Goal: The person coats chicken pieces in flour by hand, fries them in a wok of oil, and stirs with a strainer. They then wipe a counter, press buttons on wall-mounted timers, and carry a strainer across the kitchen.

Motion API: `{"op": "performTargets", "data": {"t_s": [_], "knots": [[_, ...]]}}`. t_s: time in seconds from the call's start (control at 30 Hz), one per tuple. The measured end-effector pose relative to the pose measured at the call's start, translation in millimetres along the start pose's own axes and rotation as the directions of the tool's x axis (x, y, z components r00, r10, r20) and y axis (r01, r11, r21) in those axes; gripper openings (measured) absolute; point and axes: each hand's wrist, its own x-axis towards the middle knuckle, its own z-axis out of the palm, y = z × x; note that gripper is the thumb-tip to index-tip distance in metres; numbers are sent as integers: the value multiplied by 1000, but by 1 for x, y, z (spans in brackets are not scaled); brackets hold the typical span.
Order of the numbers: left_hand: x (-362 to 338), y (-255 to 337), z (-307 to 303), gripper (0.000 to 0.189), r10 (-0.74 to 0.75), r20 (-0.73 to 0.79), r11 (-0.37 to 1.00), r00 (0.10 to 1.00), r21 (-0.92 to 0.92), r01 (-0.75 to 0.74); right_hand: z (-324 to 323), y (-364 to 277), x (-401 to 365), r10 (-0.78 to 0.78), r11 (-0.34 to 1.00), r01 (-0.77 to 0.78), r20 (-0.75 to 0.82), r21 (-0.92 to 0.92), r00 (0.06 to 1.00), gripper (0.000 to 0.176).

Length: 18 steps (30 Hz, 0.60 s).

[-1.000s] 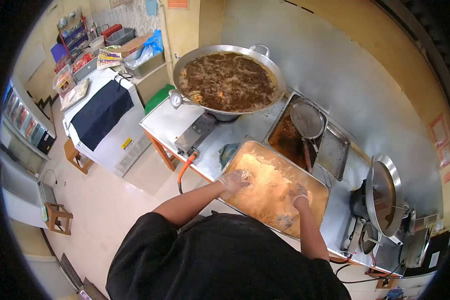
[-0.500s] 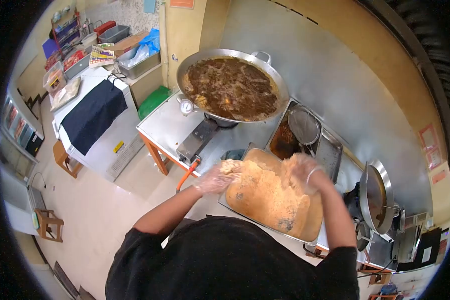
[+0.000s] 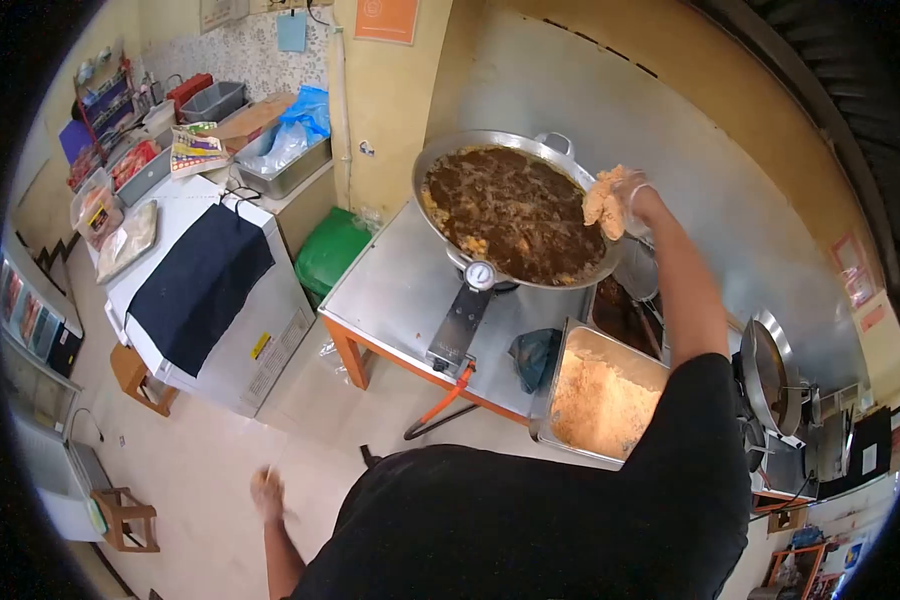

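My right hand [image 3: 634,200], in a clear glove, holds a flour-coated piece [image 3: 604,203] at the right rim of a large wok [image 3: 425,205] full of bubbling dark oil. Some golden bits float near the wok's front edge. My left hand [image 3: 267,494] hangs low at the left, away from the table, small and blurred, so its fingers cannot be made out. A metal tray [image 3: 580,449] of orange-tinted flour [image 3: 600,400] lies in front of the wok, partly hidden by my right arm.
A thermometer [image 3: 480,275] sits on the wok's front rim, above a burner [image 3: 457,325] with an orange hose [image 3: 442,402]. Right of them are a strainer [image 3: 638,268] and a second wok [image 3: 767,375]. A white freezer [image 3: 270,350] stands left.
My right hand has moved from the flour tray up to the wok with a coated piece. My left hand has left the tray and dropped to the lower left. The view has shifted.
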Motion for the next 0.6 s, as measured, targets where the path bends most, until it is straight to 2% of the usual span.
{"op": "performTargets", "data": {"t_s": [0.03, 0.07, 0.13, 0.17, 0.23, 0.27, 0.33, 0.4, 0.47, 0.5, 0.53, 0.57, 0.6], "knots": [[14, -115, -33, 32, -108, 32, 982, 994, -150, 112, 8, -1, 16, 56, 998, -58, -47, -28, 997, 44], [-5, -144, -52, 30, -280, 8, 944, 960, -177, 277, 17, 1, 32, 117, 991, -122, -92, -51, 989, 44], [-45, -178, -89, 28, -555, 23, 791, 831, -293, 537, 32, 7, 70, 168, 970, -191, -157, -149, 973, 45], [-61, -180, -98, 27, -634, 39, 723, 772, -323, 610, 55, 65, 128, -54, 836, -77, -220, -544, 974, 44], [-83, -182, -112, 26, -732, 65, 620, 678, -348, 703, 52, 31, 124, -129, 807, -2, -179, -590, 975, 41], [-91, -179, -116, 26, -754, 74, 590, 652, -359, 723, 54, 13, 127, -171, 792, 41, -156, -609, 973, 40], [-100, -168, -121, 27, -777, 93, 554, 623, -371, 745, 64, 18, 177, 28, 880, -60, -75, -472, 997, 38], [-106, -157, -123, 29, -783, 99, 537, 615, -393, 746, 83, 39, 238, 68, 897, -66, -11, -437, 998, 39], [-109, -146, -122, 31, -768, 98, 543, 632, -425, 725, 106, 58, 298, -52, 867, 44, -2, -496, 999, 45], [-109, -146, -123, 33, -755, 99, 551, 649, -441, 709, 106, 36, 289, -20, 956, 23, 13, -291, 1000, 45], [-108, -148, -124, 35, -727, 99, 576, 680, -452, 681, 99, -3, 253, 9, 997, -6, 38, -75, 999, 45], [-108, -149, -123, 36, -683, 101, 610, 724, -466, 641, 100, -15, 255, -4, 996, 10, 60, -90, 998, 45], [-112, -142, -119, 38, -412, 104, 831, 905, -365, 420, 102, -28, 257, -17, 994, 26, 82, -105, 996, 45]]}}
